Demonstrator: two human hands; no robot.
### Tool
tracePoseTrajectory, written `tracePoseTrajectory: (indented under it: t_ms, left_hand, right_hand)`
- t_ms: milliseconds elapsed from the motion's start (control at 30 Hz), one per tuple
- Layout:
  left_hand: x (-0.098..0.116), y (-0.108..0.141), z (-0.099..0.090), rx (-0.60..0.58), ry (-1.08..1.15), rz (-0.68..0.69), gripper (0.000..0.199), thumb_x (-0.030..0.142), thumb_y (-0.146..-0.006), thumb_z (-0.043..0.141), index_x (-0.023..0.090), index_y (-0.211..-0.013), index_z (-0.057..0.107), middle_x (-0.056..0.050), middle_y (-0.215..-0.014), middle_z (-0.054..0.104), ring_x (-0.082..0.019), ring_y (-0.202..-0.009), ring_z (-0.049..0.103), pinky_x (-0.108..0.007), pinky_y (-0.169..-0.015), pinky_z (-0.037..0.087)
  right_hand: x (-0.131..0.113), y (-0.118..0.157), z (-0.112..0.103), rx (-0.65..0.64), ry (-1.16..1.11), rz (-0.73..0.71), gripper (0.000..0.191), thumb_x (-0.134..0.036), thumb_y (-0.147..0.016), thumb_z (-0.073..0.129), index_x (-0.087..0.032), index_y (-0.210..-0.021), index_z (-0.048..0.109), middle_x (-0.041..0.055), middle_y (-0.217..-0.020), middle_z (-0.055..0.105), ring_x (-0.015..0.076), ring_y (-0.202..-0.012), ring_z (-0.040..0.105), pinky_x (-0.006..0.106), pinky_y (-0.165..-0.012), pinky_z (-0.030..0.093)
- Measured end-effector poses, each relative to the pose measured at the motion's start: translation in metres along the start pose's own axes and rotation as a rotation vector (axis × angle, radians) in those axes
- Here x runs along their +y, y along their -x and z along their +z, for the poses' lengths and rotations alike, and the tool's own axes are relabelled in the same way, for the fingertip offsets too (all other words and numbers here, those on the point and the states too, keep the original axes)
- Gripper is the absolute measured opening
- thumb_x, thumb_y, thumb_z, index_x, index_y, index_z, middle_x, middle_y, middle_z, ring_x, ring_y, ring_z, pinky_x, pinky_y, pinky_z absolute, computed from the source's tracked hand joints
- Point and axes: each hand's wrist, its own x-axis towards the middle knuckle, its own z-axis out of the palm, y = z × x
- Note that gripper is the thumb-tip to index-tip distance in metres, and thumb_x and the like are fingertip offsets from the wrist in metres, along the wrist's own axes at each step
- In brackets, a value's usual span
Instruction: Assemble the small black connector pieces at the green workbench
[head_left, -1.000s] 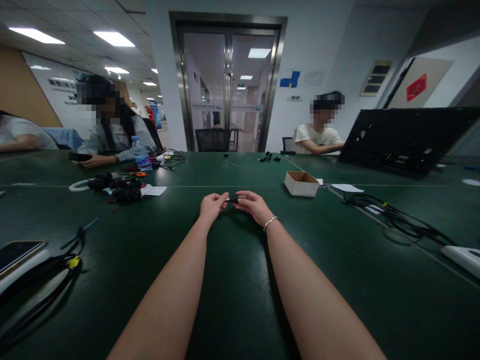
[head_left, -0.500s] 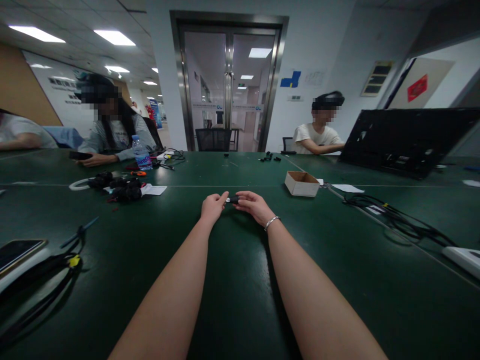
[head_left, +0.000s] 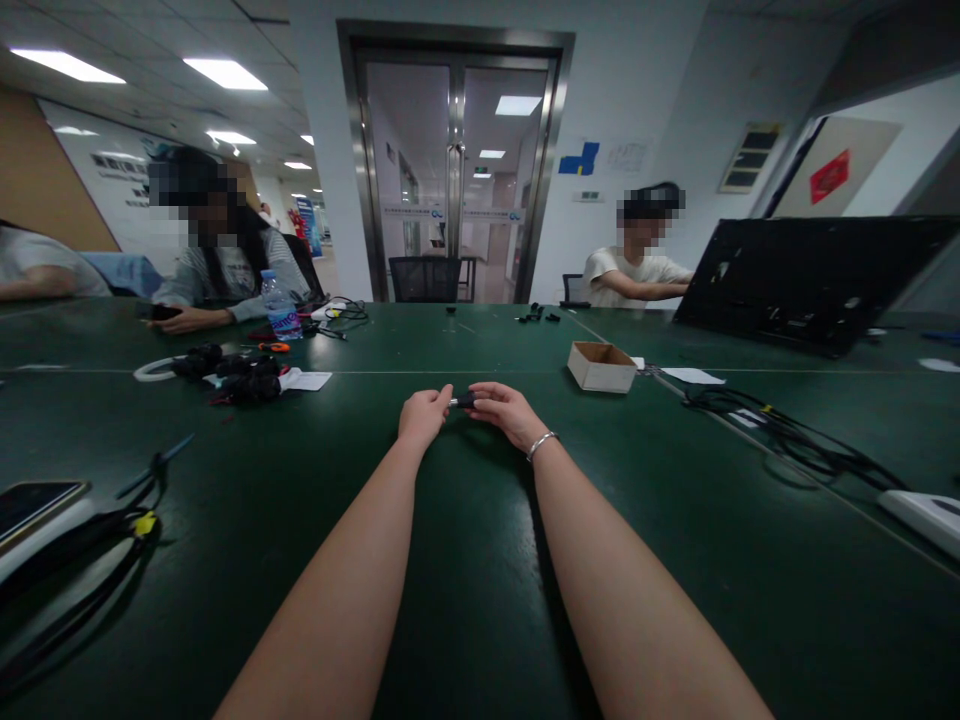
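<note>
Black-silver piece: 1; left hand, right hand holding it: 2

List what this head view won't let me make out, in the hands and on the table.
All in the head view:
Part: ends covered by the left hand and right hand; too small to identify.
Box: the bottom nearest us, hidden by its near side.
Phone: cut off by the left edge.
Far black bits: too small to identify.
</note>
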Motion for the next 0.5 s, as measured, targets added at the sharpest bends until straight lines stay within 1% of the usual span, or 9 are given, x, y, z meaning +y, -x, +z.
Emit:
tracePoseTrajectory:
  t_ms: [200,333,400,500]
  left_hand:
    - [-0.008,-0.004,0.005,0.021,0.047,0.065,0.052,0.063,-0.08,0.045,0.018,-0.059,0.059,-0.002,-0.054,0.057,-0.015,-0.052,0.052,-0.026,-0.053,0.034]
    - [-0.012,-0.006,0.008,0.011,0.104,0.037,0.053,0.068,-0.078,0.046,0.018,-0.064,0.06,-0.002,-0.056,0.058,-0.014,-0.052,0.052,-0.025,-0.051,0.035]
    - [-0.011,-0.006,0.009,0.003,0.143,0.039,0.051,0.066,-0.078,0.048,0.018,-0.067,0.06,-0.002,-0.059,0.059,-0.014,-0.053,0.053,-0.025,-0.051,0.036]
    - [-0.009,-0.004,0.009,-0.011,0.243,0.083,0.04,0.057,-0.078,0.055,0.018,-0.076,0.061,-0.002,-0.065,0.062,-0.014,-0.057,0.055,-0.024,-0.054,0.04]
  right_hand:
    - [-0.003,0.001,0.003,0.048,0.006,0.032,0.019,-0.002,-0.077,0.062,-0.013,-0.091,0.066,0.0035,-0.078,0.068,0.0127,-0.067,0.068,0.018,-0.061,0.058]
    - [-0.003,0.001,0.004,0.078,-0.002,0.052,0.015,-0.003,-0.079,0.063,-0.012,-0.091,0.067,0.0055,-0.075,0.069,0.0125,-0.063,0.067,0.017,-0.058,0.057]
    - [-0.003,0.0,0.005,0.088,-0.012,0.053,0.012,-0.004,-0.08,0.063,-0.011,-0.089,0.067,0.0055,-0.072,0.068,0.0121,-0.061,0.067,0.016,-0.056,0.056]
    - [-0.003,-0.001,0.005,0.11,-0.028,0.056,0.009,-0.005,-0.083,0.061,-0.01,-0.087,0.066,0.0059,-0.067,0.067,0.0115,-0.057,0.065,0.016,-0.053,0.055]
